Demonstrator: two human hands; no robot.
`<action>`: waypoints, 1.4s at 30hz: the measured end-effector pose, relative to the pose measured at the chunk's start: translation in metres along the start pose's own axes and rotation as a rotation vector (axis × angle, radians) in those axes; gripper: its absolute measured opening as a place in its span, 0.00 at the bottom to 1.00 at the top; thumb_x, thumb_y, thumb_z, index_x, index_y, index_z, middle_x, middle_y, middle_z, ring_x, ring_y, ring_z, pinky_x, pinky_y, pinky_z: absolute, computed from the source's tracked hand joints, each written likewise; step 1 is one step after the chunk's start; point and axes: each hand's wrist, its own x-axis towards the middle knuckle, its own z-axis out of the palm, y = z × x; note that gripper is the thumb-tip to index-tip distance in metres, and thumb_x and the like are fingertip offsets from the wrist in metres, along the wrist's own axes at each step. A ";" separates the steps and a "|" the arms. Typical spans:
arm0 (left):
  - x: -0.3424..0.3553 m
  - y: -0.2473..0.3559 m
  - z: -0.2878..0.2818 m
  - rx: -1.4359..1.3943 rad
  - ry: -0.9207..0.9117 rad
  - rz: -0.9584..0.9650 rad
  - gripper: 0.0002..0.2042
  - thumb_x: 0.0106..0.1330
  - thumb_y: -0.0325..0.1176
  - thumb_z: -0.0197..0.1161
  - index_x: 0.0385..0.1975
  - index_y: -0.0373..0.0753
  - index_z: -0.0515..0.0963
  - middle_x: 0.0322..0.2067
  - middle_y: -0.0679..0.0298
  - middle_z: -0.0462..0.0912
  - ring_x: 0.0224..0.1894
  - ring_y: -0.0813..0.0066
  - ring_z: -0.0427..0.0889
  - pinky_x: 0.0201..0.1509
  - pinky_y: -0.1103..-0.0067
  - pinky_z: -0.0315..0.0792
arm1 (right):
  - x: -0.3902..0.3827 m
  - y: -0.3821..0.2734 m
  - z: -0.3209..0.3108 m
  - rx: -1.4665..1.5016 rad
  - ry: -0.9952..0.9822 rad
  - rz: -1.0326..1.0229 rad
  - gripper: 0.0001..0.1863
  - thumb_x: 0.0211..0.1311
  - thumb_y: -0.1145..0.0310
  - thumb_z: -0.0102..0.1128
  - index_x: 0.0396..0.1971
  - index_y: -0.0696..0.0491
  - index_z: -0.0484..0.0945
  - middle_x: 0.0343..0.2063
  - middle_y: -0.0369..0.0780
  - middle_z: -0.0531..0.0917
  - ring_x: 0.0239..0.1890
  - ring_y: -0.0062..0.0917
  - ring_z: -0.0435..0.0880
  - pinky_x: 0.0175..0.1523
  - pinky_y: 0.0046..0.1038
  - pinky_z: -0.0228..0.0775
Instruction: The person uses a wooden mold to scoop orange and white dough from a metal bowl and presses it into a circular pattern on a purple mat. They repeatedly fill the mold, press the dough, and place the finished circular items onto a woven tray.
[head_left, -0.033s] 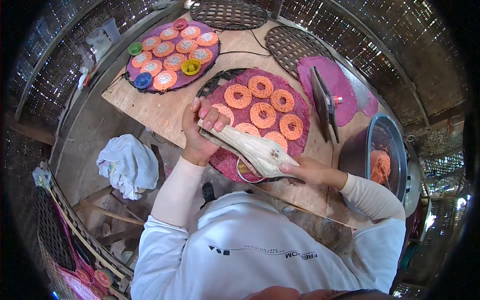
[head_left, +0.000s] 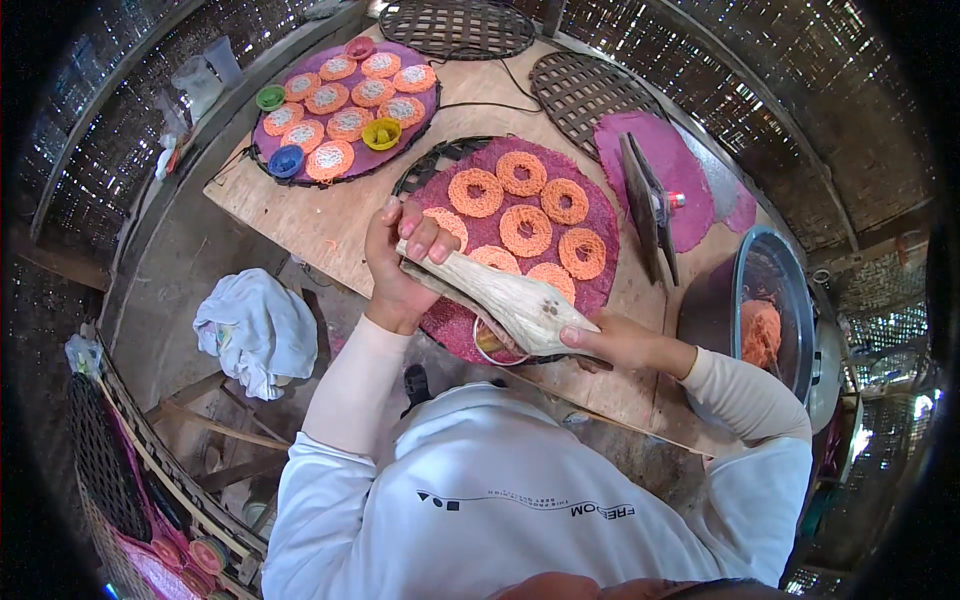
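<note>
Nothing's really shifted since the earlier frame, both your hands sit in the same spot on that pale piping bag (head_left: 505, 300) and the rings look the same too.

Your left hand (head_left: 400, 265) is wrapped around the wide upper end of the bag, fingers curled closed over it, thumb side toward you. Your right hand (head_left: 615, 342) pinches the narrow lower end, thumb on top, fingers closed underneath. So the bag runs slanted between your two hands, right over the near edge of the purple round mat (head_left: 600, 215) on the wooden table (head_left: 330, 215).

That mat has orange rings (head_left: 525, 230) laid out on it, seven or so, and the bag's tip hangs over a small ring mould (head_left: 490, 345) at the mat's near edge; can't tell if it's touching.

Further left on the table there's a second purple tray (head_left: 345, 60) with more orange discs plus little green, yellow, blue and red cups. Off to your right, a metal bowl (head_left: 780, 280) holds a lump of orange dough (head_left: 760, 330). A white cloth (head_left: 255, 330) lies below the table on your left.
</note>
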 end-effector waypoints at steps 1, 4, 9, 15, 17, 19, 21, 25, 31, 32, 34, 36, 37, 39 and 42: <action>-0.002 -0.003 0.002 -0.012 0.032 -0.004 0.17 0.65 0.44 0.44 0.13 0.49 0.61 0.06 0.76 0.58 0.14 0.81 0.62 0.30 0.81 0.61 | 0.000 0.003 0.000 0.000 -0.008 0.026 0.40 0.50 0.30 0.41 0.20 0.59 0.77 0.11 0.37 0.72 0.17 0.21 0.73 0.23 0.25 0.63; -0.006 -0.013 0.002 -0.021 0.127 -0.009 0.16 0.64 0.43 0.45 0.13 0.49 0.60 0.06 0.77 0.59 0.14 0.82 0.62 0.29 0.81 0.61 | -0.004 0.013 -0.005 -0.046 -0.008 0.085 0.42 0.48 0.28 0.40 0.15 0.59 0.76 0.10 0.37 0.72 0.17 0.21 0.74 0.23 0.26 0.65; -0.001 -0.030 -0.004 -0.154 0.194 -0.024 0.17 0.63 0.43 0.47 0.11 0.48 0.59 0.06 0.73 0.59 0.15 0.77 0.63 0.24 0.81 0.62 | -0.019 0.008 -0.019 -0.142 0.044 0.179 0.45 0.45 0.25 0.38 0.14 0.59 0.77 0.11 0.39 0.74 0.19 0.27 0.76 0.24 0.30 0.67; 0.011 -0.027 -0.005 -0.078 0.156 0.036 0.18 0.63 0.42 0.47 0.09 0.50 0.58 0.04 0.75 0.56 0.11 0.80 0.60 0.23 0.83 0.59 | -0.020 -0.010 -0.019 -0.161 0.273 -0.036 0.39 0.45 0.31 0.49 0.16 0.61 0.76 0.11 0.39 0.73 0.16 0.26 0.74 0.24 0.30 0.65; 0.014 -0.018 -0.007 -0.062 0.118 0.040 0.19 0.63 0.42 0.47 0.08 0.50 0.58 0.03 0.75 0.55 0.10 0.80 0.59 0.23 0.83 0.59 | -0.004 0.010 -0.014 -0.218 0.334 -0.024 0.41 0.42 0.29 0.49 0.17 0.62 0.78 0.11 0.42 0.75 0.17 0.30 0.76 0.27 0.34 0.67; 0.012 -0.008 -0.004 -0.024 0.115 0.071 0.19 0.62 0.42 0.47 0.08 0.50 0.58 0.03 0.75 0.55 0.09 0.80 0.58 0.23 0.83 0.59 | 0.005 0.014 -0.010 -0.271 0.345 -0.001 0.43 0.39 0.27 0.48 0.19 0.62 0.79 0.11 0.45 0.76 0.18 0.34 0.78 0.29 0.38 0.69; 0.008 0.002 -0.004 0.039 0.084 0.067 0.19 0.64 0.42 0.43 0.09 0.51 0.58 0.03 0.77 0.56 0.10 0.82 0.59 0.28 0.82 0.60 | 0.009 0.005 -0.004 -0.267 0.333 -0.038 0.43 0.39 0.27 0.48 0.19 0.61 0.80 0.11 0.45 0.75 0.19 0.35 0.78 0.30 0.37 0.69; -0.003 0.011 -0.003 0.082 0.158 0.074 0.19 0.65 0.42 0.43 0.09 0.51 0.59 0.04 0.78 0.56 0.11 0.83 0.60 0.29 0.81 0.61 | 0.004 -0.017 0.003 -0.240 0.225 -0.006 0.43 0.41 0.27 0.46 0.20 0.60 0.80 0.12 0.46 0.75 0.19 0.36 0.78 0.30 0.37 0.69; -0.020 -0.003 -0.011 0.017 0.230 0.020 0.19 0.64 0.42 0.44 0.08 0.51 0.58 0.04 0.78 0.55 0.10 0.83 0.60 0.29 0.80 0.64 | -0.011 -0.022 0.002 -0.297 0.098 0.107 0.43 0.46 0.28 0.42 0.27 0.61 0.79 0.15 0.46 0.76 0.22 0.34 0.78 0.30 0.36 0.68; -0.020 -0.007 -0.011 0.007 0.248 0.013 0.19 0.64 0.42 0.44 0.08 0.51 0.58 0.04 0.78 0.55 0.10 0.83 0.60 0.29 0.80 0.64 | -0.013 -0.019 -0.001 -0.307 0.077 0.155 0.43 0.46 0.28 0.42 0.27 0.61 0.78 0.14 0.45 0.75 0.22 0.34 0.78 0.30 0.36 0.68; -0.015 -0.013 -0.013 0.000 0.225 0.000 0.19 0.64 0.45 0.44 0.09 0.51 0.58 0.04 0.78 0.56 0.12 0.82 0.61 0.29 0.80 0.63 | -0.017 -0.017 -0.006 -0.281 0.085 0.176 0.43 0.47 0.28 0.42 0.24 0.61 0.78 0.12 0.44 0.74 0.20 0.33 0.77 0.29 0.36 0.67; -0.008 -0.018 -0.008 -0.012 0.238 -0.017 0.20 0.64 0.48 0.44 0.10 0.50 0.57 0.04 0.78 0.56 0.13 0.82 0.62 0.29 0.81 0.63 | -0.027 -0.017 -0.007 -0.200 0.148 0.130 0.42 0.47 0.29 0.43 0.18 0.62 0.77 0.10 0.43 0.73 0.18 0.31 0.76 0.27 0.35 0.67; -0.004 -0.013 -0.008 -0.126 -0.083 -0.125 0.19 0.61 0.55 0.44 0.22 0.46 0.70 0.13 0.72 0.69 0.24 0.75 0.72 0.38 0.78 0.66 | -0.033 -0.015 -0.007 -0.193 0.177 0.115 0.42 0.47 0.29 0.44 0.17 0.62 0.77 0.10 0.42 0.72 0.18 0.30 0.76 0.27 0.33 0.67; -0.005 -0.017 0.026 -0.025 0.055 -0.147 0.26 0.59 0.60 0.43 0.39 0.42 0.69 0.25 0.65 0.74 0.35 0.70 0.73 0.46 0.75 0.65 | -0.043 -0.009 -0.010 -0.178 0.231 0.082 0.41 0.47 0.30 0.45 0.15 0.61 0.76 0.09 0.41 0.72 0.16 0.28 0.75 0.25 0.31 0.66; -0.014 -0.023 0.022 0.420 -0.327 -0.206 0.38 0.53 0.53 0.58 0.58 0.36 0.55 0.46 0.58 0.72 0.53 0.65 0.66 0.59 0.71 0.58 | -0.054 0.000 -0.011 -0.087 0.272 -0.008 0.40 0.51 0.33 0.44 0.20 0.62 0.77 0.09 0.39 0.72 0.16 0.25 0.75 0.22 0.29 0.65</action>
